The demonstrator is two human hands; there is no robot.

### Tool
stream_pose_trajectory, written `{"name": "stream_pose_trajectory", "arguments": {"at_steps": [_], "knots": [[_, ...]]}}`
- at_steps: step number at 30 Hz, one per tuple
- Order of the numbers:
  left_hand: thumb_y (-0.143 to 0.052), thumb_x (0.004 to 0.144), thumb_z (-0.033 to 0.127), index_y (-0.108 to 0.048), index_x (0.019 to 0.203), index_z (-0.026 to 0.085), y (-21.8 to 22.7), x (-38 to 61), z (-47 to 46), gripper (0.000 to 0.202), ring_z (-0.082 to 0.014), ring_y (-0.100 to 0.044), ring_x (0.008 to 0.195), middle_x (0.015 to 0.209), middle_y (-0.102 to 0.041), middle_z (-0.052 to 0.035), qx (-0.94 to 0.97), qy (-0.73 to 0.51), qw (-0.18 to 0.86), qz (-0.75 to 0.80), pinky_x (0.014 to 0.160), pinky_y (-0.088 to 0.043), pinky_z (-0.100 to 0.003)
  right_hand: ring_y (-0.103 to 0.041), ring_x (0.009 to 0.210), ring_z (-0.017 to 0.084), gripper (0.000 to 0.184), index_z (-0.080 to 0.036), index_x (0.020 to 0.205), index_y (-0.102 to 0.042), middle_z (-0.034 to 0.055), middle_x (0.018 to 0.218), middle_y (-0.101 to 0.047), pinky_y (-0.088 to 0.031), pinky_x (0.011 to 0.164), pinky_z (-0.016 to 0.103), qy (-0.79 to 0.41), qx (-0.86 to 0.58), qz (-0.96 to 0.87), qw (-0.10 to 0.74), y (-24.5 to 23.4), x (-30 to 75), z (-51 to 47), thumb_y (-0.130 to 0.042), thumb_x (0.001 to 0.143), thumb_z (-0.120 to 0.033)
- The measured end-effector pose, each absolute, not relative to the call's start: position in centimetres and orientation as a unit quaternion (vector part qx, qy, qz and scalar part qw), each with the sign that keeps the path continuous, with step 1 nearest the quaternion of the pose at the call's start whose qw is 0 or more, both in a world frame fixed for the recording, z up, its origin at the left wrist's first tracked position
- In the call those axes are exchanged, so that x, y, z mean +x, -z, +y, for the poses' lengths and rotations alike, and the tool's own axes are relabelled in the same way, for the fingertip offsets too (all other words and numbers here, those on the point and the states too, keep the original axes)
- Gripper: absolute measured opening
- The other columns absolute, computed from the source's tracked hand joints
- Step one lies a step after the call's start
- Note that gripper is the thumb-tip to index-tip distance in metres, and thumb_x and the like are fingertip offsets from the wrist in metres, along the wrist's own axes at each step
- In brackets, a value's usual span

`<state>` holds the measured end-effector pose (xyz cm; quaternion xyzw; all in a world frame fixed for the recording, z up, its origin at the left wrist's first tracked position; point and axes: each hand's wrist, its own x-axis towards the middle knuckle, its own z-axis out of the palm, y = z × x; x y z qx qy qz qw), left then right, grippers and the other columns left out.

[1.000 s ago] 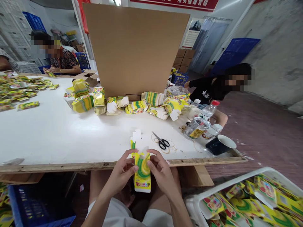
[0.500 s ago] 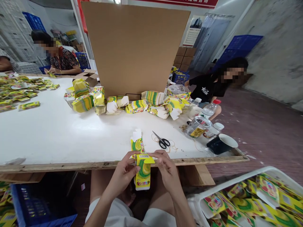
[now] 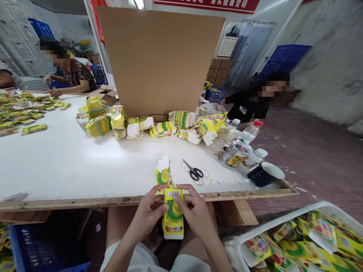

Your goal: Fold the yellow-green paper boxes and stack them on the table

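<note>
Both my hands hold a small yellow-and-green carton (image 3: 173, 217) upright over my lap, just below the table's wooden front edge (image 3: 85, 202). My left hand (image 3: 150, 213) pinches its left side with thumb and fingers closed. My right hand (image 3: 195, 211) grips the right side, fingers pressing the barcode flap down on top. A flat, unfolded carton (image 3: 163, 173) of the same print lies on the white table right behind my hands.
Black scissors (image 3: 193, 172) and rubber bands lie right of the flat carton. Stacks of flat cartons (image 3: 99, 121) line a tall cardboard sheet (image 3: 159, 56). Bottles, a jar (image 3: 235, 153) and a dark cup (image 3: 265, 174) stand right. A white bin (image 3: 297, 241) of packets is lower right. Other people sit at the table.
The carton's top flap, sticking out half a second ago, is now folded down flat. My right hand has closed over the top and front of the carton.
</note>
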<state>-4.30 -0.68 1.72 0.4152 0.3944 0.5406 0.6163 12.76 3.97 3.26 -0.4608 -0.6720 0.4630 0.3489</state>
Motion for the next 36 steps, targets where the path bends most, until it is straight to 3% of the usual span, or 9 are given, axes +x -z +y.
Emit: {"name": "stream_pose_trajectory", "arguments": {"at_steps": [5,10,13,16,18,21,25,30,36], "knots": [[-0.073,0.082,0.03,-0.055,0.124,0.021,-2.1,-3.2,-0.6,0.047,-0.0241,-0.071,0.093,0.101,-0.076,-0.0092,0.417,-0.545,0.632,0.36,0.081,-0.053,-0.031,-0.058,0.066,0.017,0.026,-0.02,0.094,-0.071,0.0019,0.074,-0.064,-0.047,0.061,0.025,-0.443,-0.458,-0.633,0.439,-2.9,13.2,4.1,-0.065,0.084,-0.044],[-0.07,0.083,0.029,-0.056,0.125,0.02,-1.5,-1.1,-0.8,0.045,-0.0242,-0.071,0.095,0.105,-0.075,-0.011,0.432,-0.541,0.624,0.363,0.083,-0.054,-0.033,-0.067,0.08,0.024,0.03,-0.022,0.089,-0.073,0.0074,0.086,-0.072,-0.053,0.07,0.032,-0.459,-0.468,-0.612,0.442,-2.8,15.5,3.3,-0.068,0.08,-0.05],[-0.064,0.085,0.027,-0.058,0.128,0.022,-0.5,-1.5,-0.3,0.044,-0.0251,-0.068,0.106,0.116,-0.073,-0.0116,0.501,-0.501,0.547,0.447,0.094,-0.053,-0.039,-0.066,0.083,0.029,0.032,-0.027,0.087,-0.074,0.0098,0.09,-0.073,-0.051,0.076,0.042,-0.271,-0.556,-0.659,0.428,-4.0,21.2,2.7,-0.064,0.079,-0.056],[-0.058,0.088,0.026,-0.063,0.124,0.024,0.9,-3.4,1.0,0.036,-0.0265,-0.061,0.121,0.127,-0.068,-0.0103,0.578,-0.444,0.364,0.58,0.107,-0.044,-0.046,-0.062,0.082,0.038,0.044,-0.031,0.085,-0.073,0.0155,0.085,-0.07,-0.043,0.079,0.056,-0.01,-0.647,-0.674,0.356,-5.4,27.4,2.4,-0.053,0.077,-0.069],[-0.055,0.089,0.025,-0.066,0.119,0.022,1.9,-4.8,2.0,0.033,-0.0282,-0.058,0.124,0.129,-0.067,-0.0116,0.589,-0.42,0.295,0.623,0.112,-0.038,-0.05,-0.061,0.088,0.041,0.048,-0.032,0.088,-0.072,0.0172,0.088,-0.07,-0.04,0.081,0.059,0.049,-0.657,-0.671,0.342,-5.6,28.9,2.7,-0.048,0.078,-0.072],[-0.052,0.089,0.025,-0.068,0.114,0.018,3.1,-5.8,3.0,0.031,-0.0291,-0.056,0.126,0.128,-0.067,-0.0137,0.6,-0.398,0.274,0.638,0.115,-0.033,-0.052,-0.063,0.093,0.035,0.039,-0.029,0.091,-0.072,0.0124,0.094,-0.072,-0.044,0.085,0.051,-0.071,-0.625,-0.684,0.37,-4.1,25.6,4.0,-0.055,0.08,-0.063],[-0.051,0.091,0.027,-0.072,0.106,0.019,3.6,-5.8,3.1,0.027,-0.029,-0.058,0.124,0.128,-0.068,-0.0132,0.624,-0.361,0.258,0.643,0.11,-0.04,-0.049,-0.063,0.095,0.031,0.032,-0.022,0.09,-0.072,0.0123,0.099,-0.073,-0.047,0.084,0.044,-0.251,-0.581,-0.695,0.341,-0.6,16.0,7.3,-0.052,0.085,-0.047],[-0.049,0.091,0.025,-0.074,0.103,0.018,3.3,-5.9,3.0,0.028,-0.0297,-0.06,0.123,0.129,-0.067,-0.0144,0.636,-0.335,0.251,0.649,0.104,-0.047,-0.046,-0.066,0.08,0.024,0.016,-0.022,0.088,-0.072,0.0054,0.088,-0.075,-0.049,0.073,0.032,-0.296,-0.548,-0.729,0.284,2.3,8.6,10.4,-0.06,0.078,-0.025],[-0.05,0.09,0.024,-0.074,0.104,0.018,3.4,-6.0,3.3,0.028,-0.029,-0.06,0.123,0.127,-0.069,-0.0141,0.642,-0.331,0.255,0.643,0.104,-0.048,-0.044,-0.068,0.081,0.026,0.012,-0.018,0.085,-0.07,0.0113,0.086,-0.074,-0.048,0.073,0.033,-0.285,-0.589,-0.714,0.248,3.3,8.2,11.5,-0.06,0.079,-0.021]]}}
